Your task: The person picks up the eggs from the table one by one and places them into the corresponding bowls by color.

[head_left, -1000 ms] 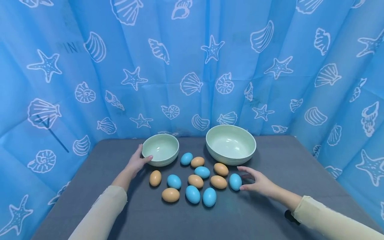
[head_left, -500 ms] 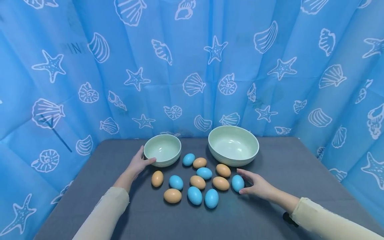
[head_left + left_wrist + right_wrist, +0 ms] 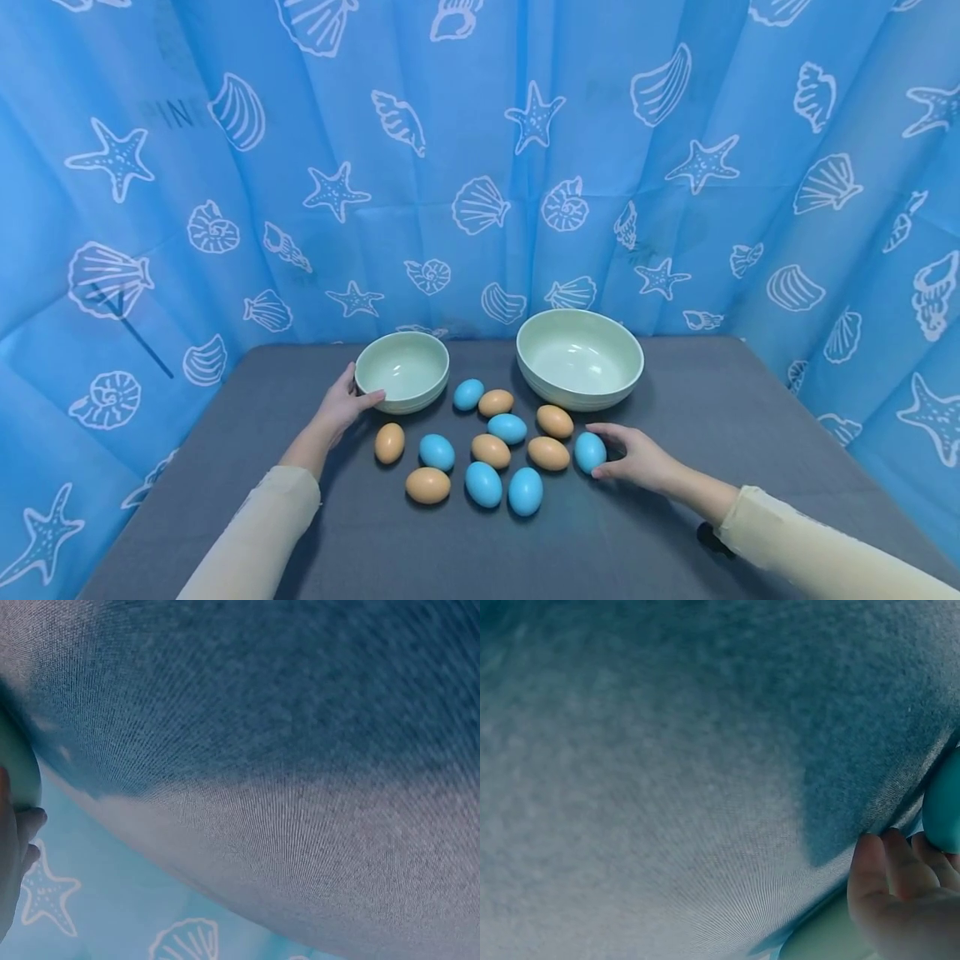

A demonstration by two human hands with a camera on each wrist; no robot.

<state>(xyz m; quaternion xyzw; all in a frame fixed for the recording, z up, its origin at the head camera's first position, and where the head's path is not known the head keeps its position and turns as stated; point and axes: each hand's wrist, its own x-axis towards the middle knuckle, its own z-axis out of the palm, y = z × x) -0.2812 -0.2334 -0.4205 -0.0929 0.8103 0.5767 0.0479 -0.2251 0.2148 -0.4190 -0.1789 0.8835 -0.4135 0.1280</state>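
Observation:
In the head view my left hand [image 3: 341,414] grips the smaller pale green bowl [image 3: 402,372] at its left side, thumb over the rim and the other fingers outside. Part of this bowl [image 3: 16,765] also shows at the left edge of the left wrist view. My right hand [image 3: 637,457] has finger and thumb around the rightmost blue egg [image 3: 590,453], which rests on the table. The right wrist view shows several fingers [image 3: 907,870] right beside this egg; the thumb is hidden there. Several brown eggs [image 3: 548,453] and blue eggs [image 3: 483,484] lie between the hands.
A larger pale green bowl [image 3: 580,360] stands at the back, right of the smaller one. The table has a dark grey cloth [image 3: 420,558]. Behind it hangs a blue curtain [image 3: 420,208] with white shells and starfish. A small black object [image 3: 712,540] sits under the right sleeve.
My right hand has drawn in closer around the rightmost blue egg, finger and thumb now at its edges. The left hand keeps its place on the smaller bowl. The head view has shifted slightly.

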